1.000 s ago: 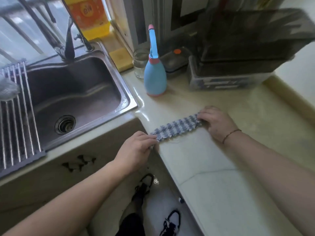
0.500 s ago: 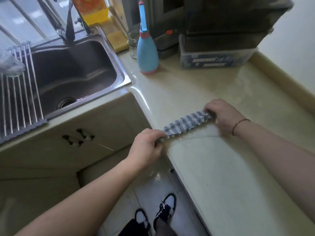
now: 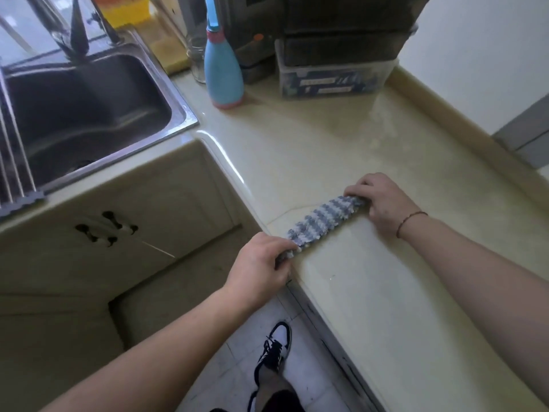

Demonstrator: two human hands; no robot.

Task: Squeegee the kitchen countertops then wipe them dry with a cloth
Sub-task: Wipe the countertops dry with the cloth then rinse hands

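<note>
I see the cloth (image 3: 322, 223), blue and white in stripes, rolled into a long strip and stretched flat on the pale tabletop (image 3: 371, 307), close to its front edge. My left hand (image 3: 261, 269) is closed around the near end, right at the edge, and my right hand (image 3: 383, 203) is closed over the far end, fingers curled down onto it.

Well beyond the cloth, toward the back, a blue bottle (image 3: 223, 75) with a pink base stands upright, with a clear glass jar (image 3: 197, 59) just behind it on its left. To the right of the bottle sits a clear plastic box (image 3: 335, 81) carrying pale labels; the writing on them is too blurred for me to read. Dark boxy things (image 3: 341, 31) are stacked on top of it. A wet sheen lies on the tabletop in front of that box.

The steel sink (image 3: 83, 114) lies to the left, a wire rack (image 3: 12, 162) across its left side and a yellow sponge (image 3: 173, 53) behind it. Nothing lies between my hands and the cloth.

On the floor below is a black-and-white shoe (image 3: 274, 349).
</note>
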